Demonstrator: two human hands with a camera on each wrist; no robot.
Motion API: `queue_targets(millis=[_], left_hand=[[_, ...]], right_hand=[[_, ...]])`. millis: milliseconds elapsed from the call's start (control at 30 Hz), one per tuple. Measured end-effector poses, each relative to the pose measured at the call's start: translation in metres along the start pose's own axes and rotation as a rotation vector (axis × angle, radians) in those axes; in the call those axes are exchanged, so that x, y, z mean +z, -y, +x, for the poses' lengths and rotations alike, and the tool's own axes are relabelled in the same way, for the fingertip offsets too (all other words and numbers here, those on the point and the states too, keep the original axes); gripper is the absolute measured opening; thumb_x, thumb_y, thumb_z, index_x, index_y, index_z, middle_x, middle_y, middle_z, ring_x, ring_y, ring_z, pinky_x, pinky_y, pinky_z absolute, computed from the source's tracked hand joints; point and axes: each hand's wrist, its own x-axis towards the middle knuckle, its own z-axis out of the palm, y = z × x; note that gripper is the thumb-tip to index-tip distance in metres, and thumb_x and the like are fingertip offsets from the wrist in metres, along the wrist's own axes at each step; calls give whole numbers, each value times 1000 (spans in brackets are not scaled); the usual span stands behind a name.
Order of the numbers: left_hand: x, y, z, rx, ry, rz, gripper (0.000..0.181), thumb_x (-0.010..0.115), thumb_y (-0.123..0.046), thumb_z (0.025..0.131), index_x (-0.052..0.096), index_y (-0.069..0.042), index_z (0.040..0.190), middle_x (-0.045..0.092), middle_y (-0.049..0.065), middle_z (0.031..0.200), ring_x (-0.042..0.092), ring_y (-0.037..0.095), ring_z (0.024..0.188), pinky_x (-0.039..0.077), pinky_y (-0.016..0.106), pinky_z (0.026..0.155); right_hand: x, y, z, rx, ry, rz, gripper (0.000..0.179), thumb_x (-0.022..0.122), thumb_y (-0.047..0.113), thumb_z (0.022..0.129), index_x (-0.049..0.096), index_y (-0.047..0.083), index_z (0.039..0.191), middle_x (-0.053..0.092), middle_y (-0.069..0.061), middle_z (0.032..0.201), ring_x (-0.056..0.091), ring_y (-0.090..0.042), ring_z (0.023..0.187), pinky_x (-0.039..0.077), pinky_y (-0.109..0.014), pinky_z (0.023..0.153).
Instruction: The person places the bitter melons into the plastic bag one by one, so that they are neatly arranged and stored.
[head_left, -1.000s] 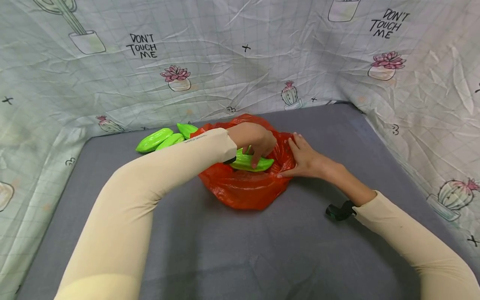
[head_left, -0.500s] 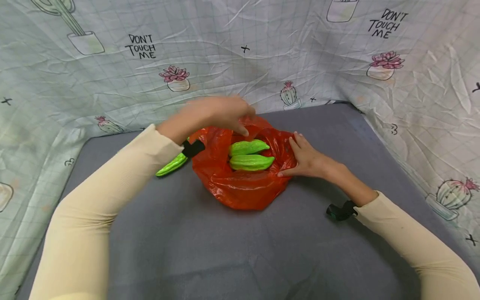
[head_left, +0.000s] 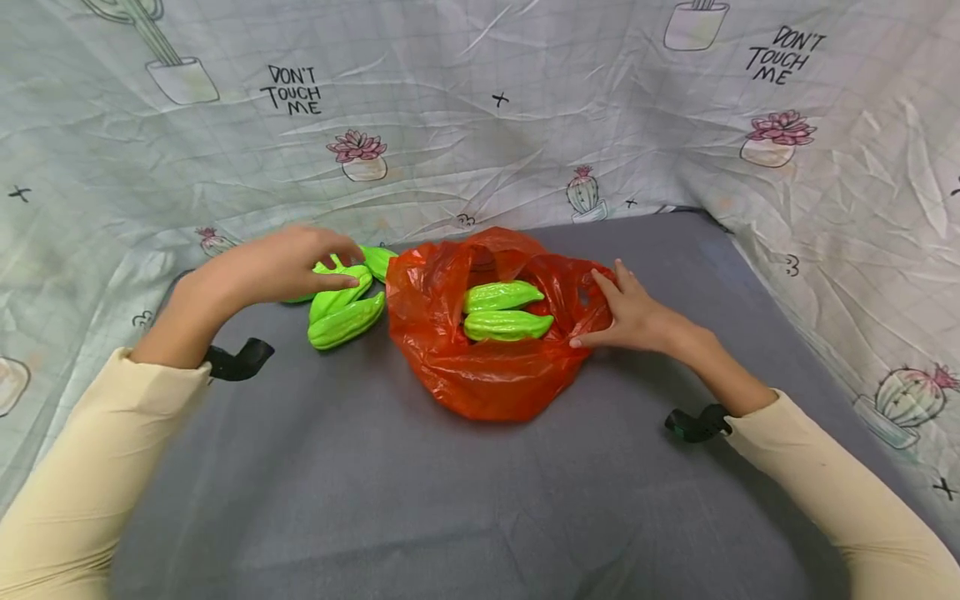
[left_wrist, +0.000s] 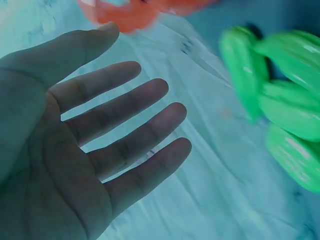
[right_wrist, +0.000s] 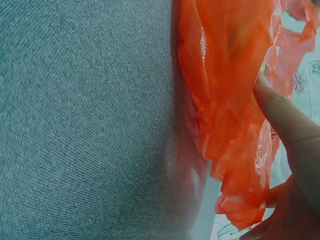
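A red plastic bag (head_left: pixel 480 379) stands with its mouth spread, and two bright green, ridged bitter melons (head_left: pixel 508 325) show inside. My right hand (head_left: pixel 636 317) rests on the bag's right rim, thumb and straight fingers spread wide. In the right wrist view, its thumb (right_wrist: pixel 282 112) lies against the plastic's edge. My left hand (head_left: pixel 262 262) hangs with relaxed, spread fingers beside several more bitter melons (head_left: pixel 347 321) left of the bag, overlapping some of them in the head view. The left wrist view shows its bare palm (left_wrist: pixel 55 175) with nothing in it.
A grey cloth-covered table (head_left: pixel 420 508) carries everything. Behind it and along its sides hangs a pale printed cloth (head_left: pixel 465 142) with creases. Black straps with small devices (head_left: pixel 243 360) sit on both wrists.
My left hand has come out of the bag and moved left to the loose bitter melons. Two bitter melons in the bag are now uncovered. The right hand stays at the rim.
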Motion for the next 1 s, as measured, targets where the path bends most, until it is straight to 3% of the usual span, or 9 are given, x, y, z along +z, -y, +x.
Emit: queue_targets(millis=[167, 333, 500, 633, 800, 1000], left_hand=[[14, 30, -15, -14, -33, -25, 33, 71, -16, 97, 66, -1, 126, 70, 15, 120, 68, 36, 105, 54, 54, 89], [27, 46, -18, -30, -46, -54, 33, 71, -16, 97, 66, 3, 123, 70, 16, 116, 68, 34, 102, 55, 53, 86], [38, 57, -15, -50, -38, -70, 34, 70, -16, 97, 65, 4, 125, 70, 17, 116, 67, 33, 102, 54, 52, 85], [49, 64, -13, -35, 7, -70, 38, 71, -17, 97, 63, 5, 127, 67, 20, 121, 67, 37, 104, 54, 53, 87], [64, 71, -9, -32, 67, -88, 46, 72, -22, 97, 61, 5, 132, 62, 23, 130, 65, 41, 109, 52, 55, 91], [73, 75, -5, -8, 70, -114, 54, 77, -21, 92, 58, 8, 133, 62, 24, 129, 64, 41, 111, 50, 56, 95]], right_hand=[[-2, 1, 1, -22, -12, 1, 124, 82, 56, 80, 8, 0, 162, 4, -31, 164, 10, -51, 150, 20, -68, 116], [-1, 5, 3, -68, -45, -15, 125, 86, 53, 77, 11, -2, 161, 13, -29, 163, 18, -50, 148, 23, -66, 116], [-1, 8, 5, -124, -72, -42, 123, 89, 47, 76, 16, -5, 160, 15, -29, 163, 18, -49, 148, 22, -65, 118], [-1, 11, 7, -156, -78, -64, 122, 90, 45, 75, 18, -7, 158, 15, -30, 162, 18, -50, 148, 21, -65, 118], [-1, 14, 9, -155, -68, -82, 123, 91, 44, 74, 17, -8, 158, 14, -30, 163, 16, -50, 148, 20, -64, 118], [0, 13, 10, -148, -51, -87, 124, 90, 44, 75, 16, -7, 159, 12, -30, 163, 14, -49, 149, 20, -64, 118]])
